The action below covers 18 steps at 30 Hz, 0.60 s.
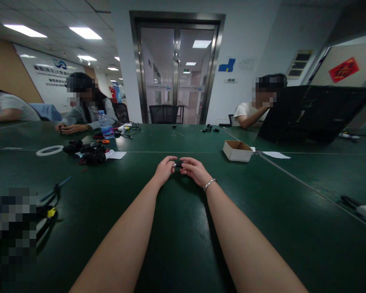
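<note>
free tabletop ahead, box right, black bundle left

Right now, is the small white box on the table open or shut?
Open: the small white box has no lid over its top, and its brown inside shows.

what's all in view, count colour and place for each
small object: 1, black and silvery, centre
tabletop: 1, green, foreground
open box: 1, whitish, right of centre
ring: 1, white, left
jumbled parts: count unclear, black, left
bottle: 1, clear, purple label, left
cables: several, mostly black, beside bottle
small pieces: several, black, far edge
papers: at least 2, white, left and right
strap bundle: 1, black, lower left
panel: 1, black, tilted, right
people: 3, pale tops, left and right
glass door: 1, silvery frame, back wall
red sign: 1, red, upper right
ceiling lights: several, white, upper left
bracelet: 1, silvery, right wrist
left hand: 1, bare, at object
right hand: 1, bare, at object
</note>
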{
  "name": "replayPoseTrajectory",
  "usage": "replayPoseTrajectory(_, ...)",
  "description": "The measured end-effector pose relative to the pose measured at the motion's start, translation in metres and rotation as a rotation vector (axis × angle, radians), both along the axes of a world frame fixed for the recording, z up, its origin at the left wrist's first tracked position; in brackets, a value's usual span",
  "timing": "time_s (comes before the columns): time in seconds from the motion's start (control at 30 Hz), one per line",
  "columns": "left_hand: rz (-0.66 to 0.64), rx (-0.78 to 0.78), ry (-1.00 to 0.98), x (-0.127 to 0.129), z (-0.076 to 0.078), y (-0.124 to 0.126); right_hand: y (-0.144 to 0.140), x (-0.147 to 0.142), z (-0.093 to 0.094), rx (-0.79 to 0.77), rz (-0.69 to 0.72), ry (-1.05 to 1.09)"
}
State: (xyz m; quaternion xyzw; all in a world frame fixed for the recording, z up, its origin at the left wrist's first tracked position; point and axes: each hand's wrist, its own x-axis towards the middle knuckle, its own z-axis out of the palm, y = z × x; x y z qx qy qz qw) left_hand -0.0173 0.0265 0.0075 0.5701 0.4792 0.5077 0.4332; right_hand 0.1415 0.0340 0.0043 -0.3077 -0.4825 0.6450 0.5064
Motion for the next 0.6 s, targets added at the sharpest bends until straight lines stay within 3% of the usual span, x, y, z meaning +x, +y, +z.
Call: replayPoseTrajectory(0.6,0.031,0.002,-0.001,0.0008,0.0022,-0.0016,0.0045,0.0009,-0.0044,0.021,-0.05,0.049)
